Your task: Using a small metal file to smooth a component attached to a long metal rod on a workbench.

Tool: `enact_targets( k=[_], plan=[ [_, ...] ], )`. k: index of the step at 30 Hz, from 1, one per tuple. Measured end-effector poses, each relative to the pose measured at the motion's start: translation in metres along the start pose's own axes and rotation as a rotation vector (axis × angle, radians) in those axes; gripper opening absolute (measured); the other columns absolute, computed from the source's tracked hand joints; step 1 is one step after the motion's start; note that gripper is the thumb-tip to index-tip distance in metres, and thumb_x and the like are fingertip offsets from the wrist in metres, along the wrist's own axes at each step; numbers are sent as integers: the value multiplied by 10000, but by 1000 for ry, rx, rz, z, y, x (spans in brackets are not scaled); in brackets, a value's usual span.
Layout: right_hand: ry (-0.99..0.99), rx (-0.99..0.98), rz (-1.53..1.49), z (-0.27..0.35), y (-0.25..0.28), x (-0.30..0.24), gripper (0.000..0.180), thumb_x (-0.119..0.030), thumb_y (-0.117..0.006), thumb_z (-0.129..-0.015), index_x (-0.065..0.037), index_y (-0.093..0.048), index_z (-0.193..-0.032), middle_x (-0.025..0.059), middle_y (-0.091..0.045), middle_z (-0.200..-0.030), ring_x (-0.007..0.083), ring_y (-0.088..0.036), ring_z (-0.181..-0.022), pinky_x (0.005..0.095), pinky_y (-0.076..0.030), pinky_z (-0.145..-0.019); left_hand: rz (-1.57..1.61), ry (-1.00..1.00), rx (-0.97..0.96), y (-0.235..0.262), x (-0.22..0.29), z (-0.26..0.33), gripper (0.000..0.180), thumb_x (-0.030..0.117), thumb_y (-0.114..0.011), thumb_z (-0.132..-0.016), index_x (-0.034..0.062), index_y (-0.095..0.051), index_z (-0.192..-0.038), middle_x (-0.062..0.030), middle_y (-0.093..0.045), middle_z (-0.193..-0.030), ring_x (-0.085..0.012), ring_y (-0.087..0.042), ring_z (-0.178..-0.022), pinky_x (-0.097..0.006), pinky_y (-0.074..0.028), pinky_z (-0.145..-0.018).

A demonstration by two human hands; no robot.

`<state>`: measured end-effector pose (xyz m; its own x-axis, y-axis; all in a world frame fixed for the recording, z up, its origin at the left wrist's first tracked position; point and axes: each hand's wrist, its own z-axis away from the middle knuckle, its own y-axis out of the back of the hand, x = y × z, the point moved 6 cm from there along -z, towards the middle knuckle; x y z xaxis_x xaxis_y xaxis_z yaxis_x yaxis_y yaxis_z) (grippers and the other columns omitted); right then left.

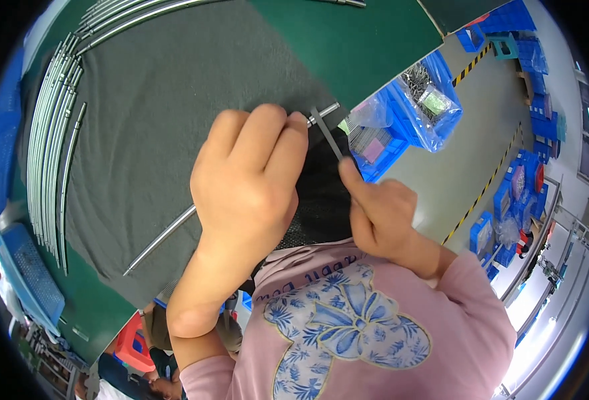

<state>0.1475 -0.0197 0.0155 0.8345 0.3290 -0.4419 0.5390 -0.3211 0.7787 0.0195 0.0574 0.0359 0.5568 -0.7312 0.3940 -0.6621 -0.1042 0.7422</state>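
Note:
My left hand is closed around a long, thin metal rod, which slants up to the right across the grey cloth. The rod's far end sticks out past my fingers and shows a narrow groove. In my right hand is a slim flat grey strip, which looks like a file, pinched between thumb and fingers. The strip's tip lies across the rod near that groove. My right hand is slightly blurred. What my left fingers cover of the rod is hidden.
Several similar metal rods lie in a row on the cloth at the left, more along the far edge. Green table surface shows beyond the cloth. Blue bins with metal parts stand at the right. A blue perforated basket sits at the left edge.

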Motion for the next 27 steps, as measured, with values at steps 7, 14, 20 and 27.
enact_targets(
  k=[7,14,20,27],
  plan=[
    [52,-44,65,-13,-3,-3,608,-29,-576,-636,-71,-606,-1242,-3,-381,-487,171,-348,-371,305,-303,-383,-11,8,-28,1,2,-2,293,16,-618,-571,20,-646,-863,-39,-551,-834,-211,-515,-687,-304,-459,-544],
    [71,112,-17,-22,-16,-3,554,1,-571,-617,-1,-639,-1167,3,-382,-478,159,-360,-369,305,-295,-380,-18,-12,-20,3,2,-4,255,17,-615,-591,27,-633,-845,-37,-540,-819,-214,-502,-670,-303,-454,-540],
    [-28,46,-99,14,-14,3,556,1,-573,-651,-15,-612,-1205,10,-395,-508,163,-398,-396,307,-315,-400,3,-4,12,-2,0,0,272,36,-616,-584,39,-632,-856,-27,-534,-823,-209,-502,-677,-301,-451,-538],
    [0,52,-41,11,-14,6,527,16,-568,-650,-22,-645,-1169,13,-388,-484,166,-366,-374,311,-316,-394,-12,-8,1,-1,-1,-2,294,26,-606,-562,26,-636,-854,-33,-539,-818,-210,-506,-672,-303,-452,-539]
  ],
)
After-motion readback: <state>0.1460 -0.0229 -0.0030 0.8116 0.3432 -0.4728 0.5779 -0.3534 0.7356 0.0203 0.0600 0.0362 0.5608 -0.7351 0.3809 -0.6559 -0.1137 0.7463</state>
